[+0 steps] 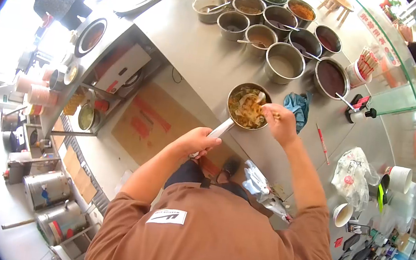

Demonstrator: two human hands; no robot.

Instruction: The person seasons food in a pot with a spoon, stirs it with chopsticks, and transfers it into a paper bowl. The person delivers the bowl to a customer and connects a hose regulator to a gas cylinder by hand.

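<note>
A small metal saucepan (pixel 229 97) with a long pale handle (pixel 223 128) is held at the near edge of the steel counter. My left hand (pixel 200 142) is closed around that handle. Inside the pan is a mix of yellow-brown noodle-like food (pixel 249 110) with paler pieces. My right hand (pixel 281 124) is at the pan's right rim, its fingers pinched together over the food. Whatever it grips is mostly hidden by the fingers. Just beyond this hand lies a crumpled blue cloth (pixel 297 108).
Several metal pots (pixel 285 64) of sauces and toppings, some with spoons, stand at the counter's far side. A tub of red-wrapped chopsticks (pixel 366 65) is at right, near a glass screen (pixel 395 104). A plastic bag (pixel 352 172) lies nearer. Another person (pixel 56 4) stands at far left.
</note>
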